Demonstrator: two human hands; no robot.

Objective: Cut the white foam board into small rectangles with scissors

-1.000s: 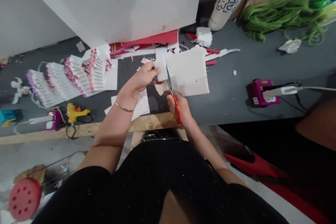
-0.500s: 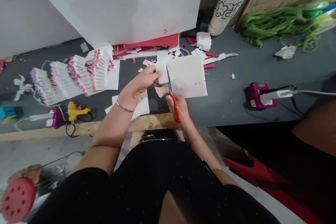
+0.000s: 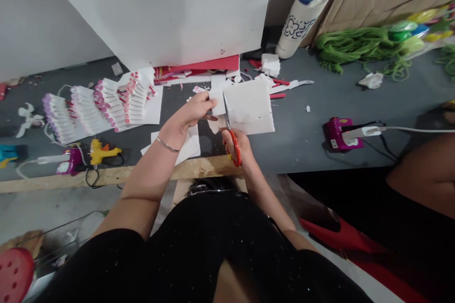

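My right hand [image 3: 239, 144] is closed round the handles of red-orange scissors [image 3: 236, 151]. Their blades point away from me and lie along a white sheet [image 3: 249, 99]. With thumb and fingers, my left hand [image 3: 201, 108] pinches a narrow white paper piece [image 3: 216, 100] at the sheet's left side, just left of the blades. Whether that piece is still joined to the sheet I cannot tell. Under my left forearm lie other white sheets [image 3: 190, 147].
Rows of white sticks with pink and purple tips [image 3: 106, 104] lie at left, behind a yellow glue gun [image 3: 103, 151]. Scraps and a white bottle [image 3: 302, 19] stand beyond the sheet. At right are green yarn [image 3: 355, 47], a purple power block [image 3: 343, 135] and another person's arm [image 3: 423, 170].
The camera view has shifted slightly, moving the whole scene a little. Both hands hold nearly the same pose, with the scissors still at the sheet's left side.
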